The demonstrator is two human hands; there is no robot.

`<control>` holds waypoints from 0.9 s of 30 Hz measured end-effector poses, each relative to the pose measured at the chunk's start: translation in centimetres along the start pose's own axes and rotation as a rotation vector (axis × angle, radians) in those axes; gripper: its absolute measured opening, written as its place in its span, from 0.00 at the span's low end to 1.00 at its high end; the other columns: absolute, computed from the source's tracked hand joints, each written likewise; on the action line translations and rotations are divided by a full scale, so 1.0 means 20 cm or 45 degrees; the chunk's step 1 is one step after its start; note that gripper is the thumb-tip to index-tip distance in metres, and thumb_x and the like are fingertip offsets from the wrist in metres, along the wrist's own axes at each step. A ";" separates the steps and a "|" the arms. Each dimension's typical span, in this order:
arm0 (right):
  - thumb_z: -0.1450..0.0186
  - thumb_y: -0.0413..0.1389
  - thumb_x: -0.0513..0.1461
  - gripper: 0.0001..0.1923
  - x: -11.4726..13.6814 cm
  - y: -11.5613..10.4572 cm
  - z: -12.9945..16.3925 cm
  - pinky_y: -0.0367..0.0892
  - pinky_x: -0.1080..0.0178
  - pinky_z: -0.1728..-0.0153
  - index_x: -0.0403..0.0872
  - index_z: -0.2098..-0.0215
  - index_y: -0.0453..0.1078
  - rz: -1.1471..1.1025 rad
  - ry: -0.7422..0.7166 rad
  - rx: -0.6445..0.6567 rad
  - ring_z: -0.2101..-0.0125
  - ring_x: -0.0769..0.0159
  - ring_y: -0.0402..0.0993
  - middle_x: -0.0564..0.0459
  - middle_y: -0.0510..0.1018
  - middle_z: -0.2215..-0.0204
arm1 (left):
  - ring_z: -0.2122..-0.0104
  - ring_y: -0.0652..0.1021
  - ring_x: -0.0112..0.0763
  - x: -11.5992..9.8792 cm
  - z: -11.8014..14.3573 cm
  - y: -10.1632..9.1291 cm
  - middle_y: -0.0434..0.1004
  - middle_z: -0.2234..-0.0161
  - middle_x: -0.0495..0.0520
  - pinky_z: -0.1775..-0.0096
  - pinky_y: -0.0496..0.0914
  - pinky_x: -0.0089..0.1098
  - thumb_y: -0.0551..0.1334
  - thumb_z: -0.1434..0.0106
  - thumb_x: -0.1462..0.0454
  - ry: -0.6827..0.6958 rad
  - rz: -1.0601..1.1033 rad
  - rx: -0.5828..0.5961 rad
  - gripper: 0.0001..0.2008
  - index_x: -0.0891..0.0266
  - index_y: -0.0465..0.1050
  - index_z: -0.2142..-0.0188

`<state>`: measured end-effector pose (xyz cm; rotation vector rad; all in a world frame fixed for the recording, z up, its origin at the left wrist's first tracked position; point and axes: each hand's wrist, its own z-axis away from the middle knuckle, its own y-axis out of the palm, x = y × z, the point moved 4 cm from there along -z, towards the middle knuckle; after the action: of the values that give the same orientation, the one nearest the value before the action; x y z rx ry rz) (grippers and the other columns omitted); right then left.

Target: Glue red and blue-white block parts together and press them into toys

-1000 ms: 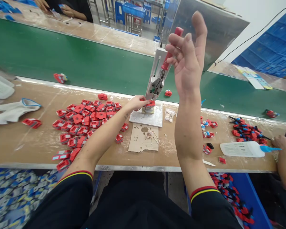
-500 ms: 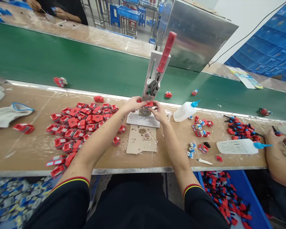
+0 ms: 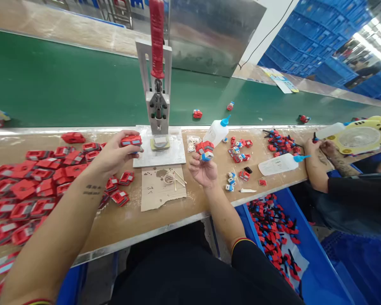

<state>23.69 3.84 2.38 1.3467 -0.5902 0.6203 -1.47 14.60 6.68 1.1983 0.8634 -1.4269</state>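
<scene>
Red housing [image 3: 131,140]: pinched flat in your left hand [image 3: 112,154], frame centre-left, just left of the press base [image 3: 160,150]. Right hand [image 3: 203,169] pinches a red-and-blue piece [image 3: 205,150], centre.

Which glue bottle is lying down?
The bottle nearer the table's front edge lies flat, blue tip pointing right. The bottle beside the press stands tilted, tip up.

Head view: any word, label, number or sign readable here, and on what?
Nothing can be read.
Lying glue bottle: printed label, too small.
Left forearm: small dark marks, blurred.
Cardboard piece: faint marks, unreadable.
Sheet beyond the green belt: print too small.
</scene>
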 end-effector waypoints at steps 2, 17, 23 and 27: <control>0.41 0.69 0.46 0.27 -0.01 0.05 0.06 0.56 0.70 0.79 0.57 0.45 0.72 -0.200 0.015 0.108 0.78 0.74 0.57 0.61 0.67 0.73 | 0.68 0.79 0.33 -0.02 0.04 0.02 0.76 0.69 0.49 0.69 0.72 0.30 0.72 0.58 0.68 -0.019 0.021 -0.013 0.25 0.57 0.74 0.58; 0.46 0.69 0.57 0.42 -0.03 0.08 0.16 0.42 0.71 0.87 0.63 0.35 0.67 -0.150 -0.005 0.217 0.82 0.75 0.42 0.64 0.55 0.77 | 0.71 0.79 0.29 -0.02 0.11 0.05 0.78 0.72 0.47 0.71 0.73 0.27 0.71 0.62 0.68 -0.069 0.023 -0.097 0.25 0.56 0.76 0.61; 0.39 0.68 0.51 0.31 0.03 0.13 0.16 0.74 0.65 0.70 0.59 0.39 0.72 0.556 -0.222 -0.007 0.65 0.67 0.72 0.53 0.76 0.58 | 0.70 0.79 0.29 0.01 0.11 0.04 0.77 0.71 0.47 0.70 0.72 0.27 0.71 0.58 0.69 -0.061 0.011 -0.063 0.23 0.56 0.75 0.59; 0.34 0.63 0.45 0.24 0.10 0.16 0.21 0.77 0.62 0.64 0.57 0.40 0.75 1.088 -0.610 -0.254 0.60 0.65 0.76 0.52 0.78 0.56 | 0.70 0.79 0.30 0.03 0.11 0.02 0.77 0.69 0.48 0.69 0.71 0.28 0.70 0.56 0.70 -0.052 0.016 -0.028 0.24 0.56 0.74 0.58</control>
<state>22.66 0.11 6.55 1.0149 -1.6157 0.8876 -1.48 12.34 6.66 1.1528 0.8401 -1.4237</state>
